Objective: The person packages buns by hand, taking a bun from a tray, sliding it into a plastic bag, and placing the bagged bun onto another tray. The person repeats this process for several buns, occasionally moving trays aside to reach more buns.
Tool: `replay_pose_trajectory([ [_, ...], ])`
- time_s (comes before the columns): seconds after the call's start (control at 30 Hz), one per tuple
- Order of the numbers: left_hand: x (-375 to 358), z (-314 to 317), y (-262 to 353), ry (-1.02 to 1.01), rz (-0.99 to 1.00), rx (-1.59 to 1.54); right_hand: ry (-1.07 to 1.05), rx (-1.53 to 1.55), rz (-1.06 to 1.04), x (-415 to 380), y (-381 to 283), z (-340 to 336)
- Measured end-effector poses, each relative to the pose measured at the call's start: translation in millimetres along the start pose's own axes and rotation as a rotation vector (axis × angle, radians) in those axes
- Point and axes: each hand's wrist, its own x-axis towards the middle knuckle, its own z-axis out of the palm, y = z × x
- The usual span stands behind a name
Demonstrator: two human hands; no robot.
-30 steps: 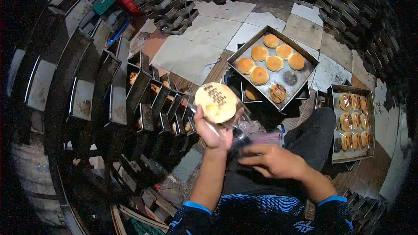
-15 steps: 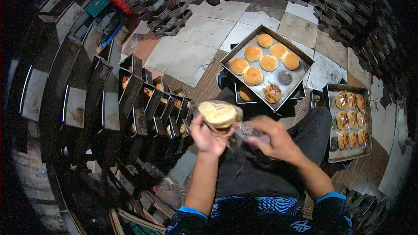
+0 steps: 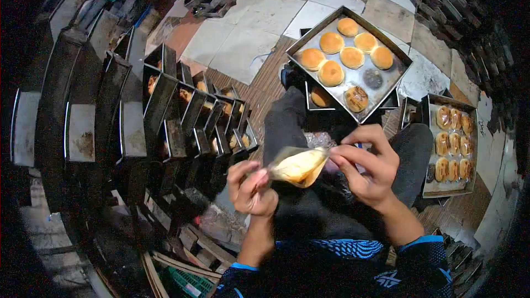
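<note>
A pale yellow bun (image 3: 301, 166) in a clear plastic bag hangs between my hands, above my lap, slightly blurred. At its left end my left hand (image 3: 251, 187) pinches a corner of the bag between thumb and fingers. My right hand (image 3: 367, 165) pinches the opposite corner. Behind the bag, more crinkled clear plastic (image 3: 317, 140) rests by my leg. Ahead, a metal tray (image 3: 381, 105) holds several golden round buns (image 3: 351, 57) and one wrapped bun (image 3: 356, 99) with dark print.
On the right, another tray (image 3: 447, 192) holds rows of wrapped buns (image 3: 454, 143). Beneath the front tray is a second tray with a bun (image 3: 320, 96). Stacked metal tins (image 3: 160, 99) crowd the left, some with bread inside. A green crate (image 3: 190, 284) is at lower left.
My left hand has gone from supporting the bun on its palm to pinching one bag corner. My right hand has let go of the crinkled plastic and grips the other corner.
</note>
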Motion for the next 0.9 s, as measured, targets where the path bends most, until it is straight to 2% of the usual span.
replay_pose_trajectory([
  [0.03, 4, -7, -8, -0.015, 0.140, 0.061, 0.069, -0.006, -0.124, -5, 10, 10],
  [0.07, 3, -10, -22, -0.068, 0.143, 0.072, 0.103, -0.024, -0.145, -17, 31, 27],
  [0.1, -8, -8, -37, -0.112, 0.030, 0.192, -0.026, -0.008, 0.114, -18, 46, 45],
  [0.17, -19, -5, -61, -0.122, -0.083, 0.203, -0.138, 0.276, 0.365, -31, 77, 69],
  [0.2, -25, -11, -64, -0.142, -0.090, 0.199, -0.124, 0.209, 0.255, -35, 78, 68],
  [0.23, -32, -13, -67, -0.113, -0.112, 0.116, -0.148, 0.257, 0.267, -40, 76, 66],
  [0.3, -29, -19, -68, -0.182, -0.054, 0.100, -0.118, 0.185, 0.163, -38, 74, 68],
  [0.33, -21, -22, -69, -0.288, -0.052, 0.059, -0.128, 0.082, 0.090, -41, 78, 71],
  [0.37, -23, -15, -79, -0.282, -0.059, 0.057, -0.136, 0.079, 0.089, -35, 81, 77],
  [0.43, -32, 10, -102, -0.250, 0.141, -0.088, -0.073, 0.025, -0.057, -20, 85, 99],
  [0.47, -26, 29, -83, -0.117, -0.047, 0.059, -0.112, 0.044, -0.011, -12, 89, 110],
  [0.5, -11, 43, -81, 0.013, -0.063, 0.140, -0.078, -0.027, -0.067, -1, 98, 118],
  [0.57, 5, 32, -79, 0.100, -0.500, -0.046, 0.115, -0.053, 0.355, 8, 108, 113],
  [0.6, 0, 10, -71, -0.122, -0.830, -0.056, 0.167, -0.116, 0.306, -4, 101, 114],
  [0.63, -9, -2, -67, -0.097, -0.889, -0.247, 0.158, -0.065, 0.382, -22, 91, 112],
  [0.7, -32, -42, -58, -0.318, -0.925, -0.050, 0.053, -0.060, 0.487, -59, 65, 100],
  [0.77, -102, -48, -56, 0.017, -0.667, -0.254, -0.109, -0.039, 0.782, -114, 60, 92],
  [0.8, -116, -63, -57, -0.007, -0.675, -0.262, -0.200, -0.007, 1.053, -140, 61, 90],
  [0.83, -123, -80, -61, -0.270, -0.508, -0.095, -0.180, -0.013, 1.068, -141, 61, 81],
  [0.87, -121, -92, -67, -0.520, -0.324, 0.068, -0.347, 0.023, 0.996, -134, 62, 71],
  [0.9, -101, -101, -67, -0.532, -0.322, 0.057, -0.516, 0.061, 0.915, -125, 62, 62],
])
